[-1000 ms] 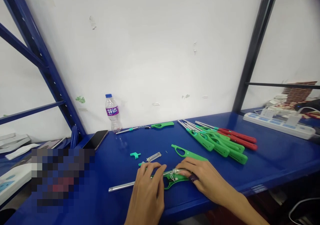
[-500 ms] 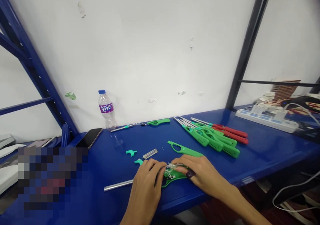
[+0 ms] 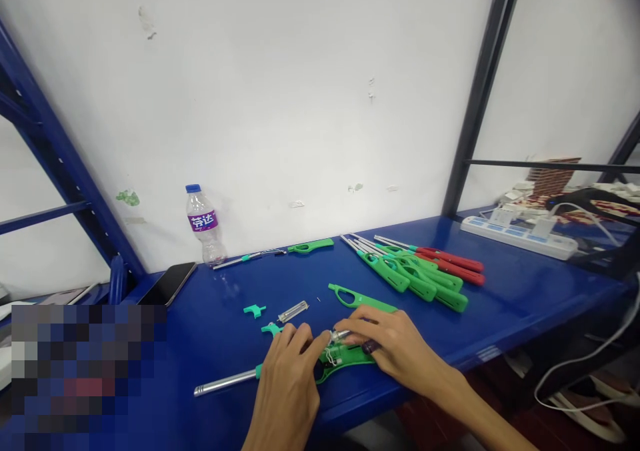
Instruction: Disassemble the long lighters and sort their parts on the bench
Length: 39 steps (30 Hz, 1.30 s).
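My left hand (image 3: 290, 377) is closed over the front of an opened green stick lighter (image 3: 350, 356), whose metal barrel (image 3: 225, 382) points left. Thin white wires show inside the handle. My right hand (image 3: 395, 341) pinches a small clear fuel tank (image 3: 341, 335) just above the handle; its far end is covered by my fingers. Left fingertips meet the near end of that tank. Behind my hands lie a loose green handle half (image 3: 363, 300), a second clear tank (image 3: 293, 311) and two teal triggers (image 3: 255, 311).
Several green lighters (image 3: 420, 281) and two red lighters (image 3: 453, 261) are piled at right. By the wall stand a bottle (image 3: 204, 227), a separate barrel (image 3: 237, 259) and a green handle half (image 3: 313, 245). A phone (image 3: 170, 283) lies left, a power strip (image 3: 520, 237) far right.
The view has shifted slightly, so the table's things sit further left. My right hand has tilted the clear tank a little over the handle; both hands keep their hold.
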Each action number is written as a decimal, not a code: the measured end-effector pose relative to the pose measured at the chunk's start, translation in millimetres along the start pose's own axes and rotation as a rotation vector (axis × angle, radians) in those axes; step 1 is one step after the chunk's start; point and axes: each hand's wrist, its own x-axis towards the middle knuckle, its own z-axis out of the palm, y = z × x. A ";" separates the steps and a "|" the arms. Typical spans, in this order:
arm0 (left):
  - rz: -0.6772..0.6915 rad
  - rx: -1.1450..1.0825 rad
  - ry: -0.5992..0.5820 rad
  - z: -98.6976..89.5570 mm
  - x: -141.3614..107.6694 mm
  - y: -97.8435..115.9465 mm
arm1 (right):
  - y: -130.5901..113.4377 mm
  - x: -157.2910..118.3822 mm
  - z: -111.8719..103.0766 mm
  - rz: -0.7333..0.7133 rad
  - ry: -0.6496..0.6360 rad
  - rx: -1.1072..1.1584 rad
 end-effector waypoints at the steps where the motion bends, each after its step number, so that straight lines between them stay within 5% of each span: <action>1: 0.004 0.014 0.008 0.1 0.3 -0.5 | 0.5 0.1 -0.4 0.012 0.012 0.004; 10: -0.113 -0.067 0.001 2.4 0.8 3.1 | 0.0 1.4 2.5 0.020 0.052 -0.015; 18: -0.030 -0.069 0.080 2.9 1.9 4.3 | -3.7 0.7 1.0 -0.018 -0.014 -0.002; 33: 0.024 -0.143 -0.042 5.2 -2.3 -6.9 | 0.0 -2.3 2.2 -0.032 -0.083 -0.065; 39: -0.073 -0.185 0.079 9.8 -2.3 -4.4 | -2.3 -1.3 5.3 0.039 -0.011 -0.073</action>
